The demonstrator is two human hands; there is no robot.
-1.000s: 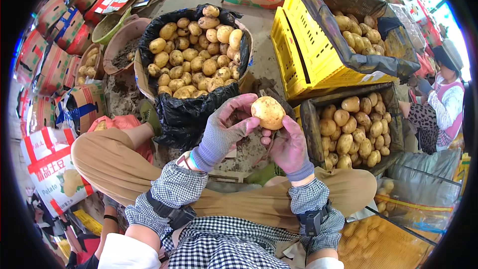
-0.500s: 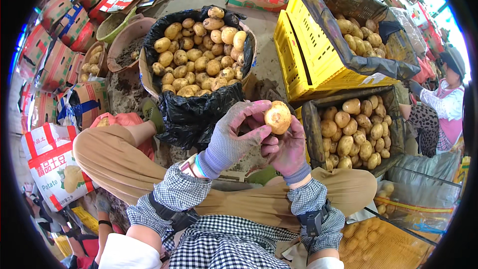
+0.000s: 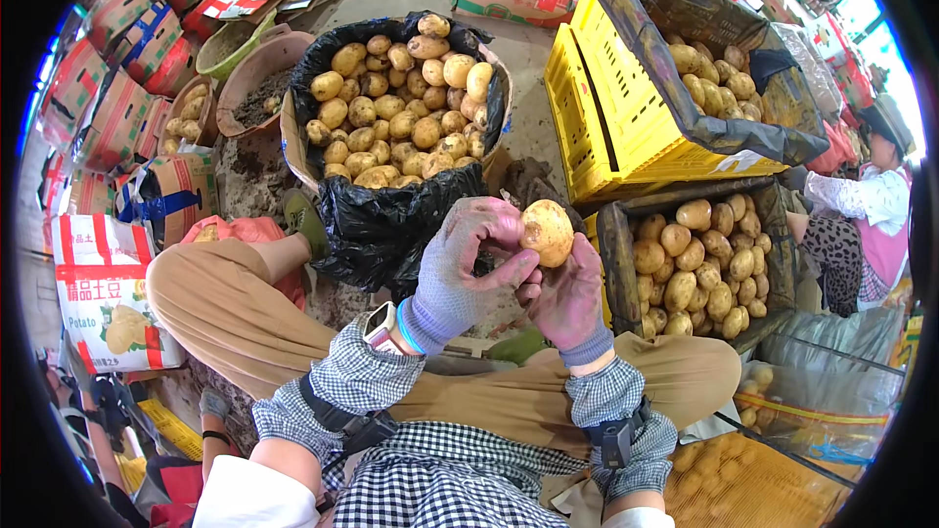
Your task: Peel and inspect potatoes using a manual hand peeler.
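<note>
One potato [image 3: 547,233], pale yellow with brownish marks, is held up between my gloved hands above my crossed legs. My left hand [image 3: 466,259], in a dirt-stained purple-grey glove, touches its left side with thumb and fingertips. From below and the right, the bent fingers of my right hand [image 3: 567,295] clasp it, partly hidden by the potato. Just beyond my hands stands a round tub lined with a black plastic bag [image 3: 377,225], heaped with potatoes [image 3: 401,122]. To the right, a dark-lined crate [image 3: 618,274] holds more potatoes [image 3: 696,259].
Yellow crates [image 3: 611,88] with a dark liner stand at the far right, potatoes inside. A brown bowl [image 3: 245,78] with soil sits left of the tub. Cardboard boxes [image 3: 112,293] line the left side. Another person [image 3: 871,205] sits at the right edge; a mesh sack [image 3: 753,479] lies nearby.
The potato has turned slightly between my hands, which stay almost in place. The view has shifted a little. At the lower left, another person's limbs have moved.
</note>
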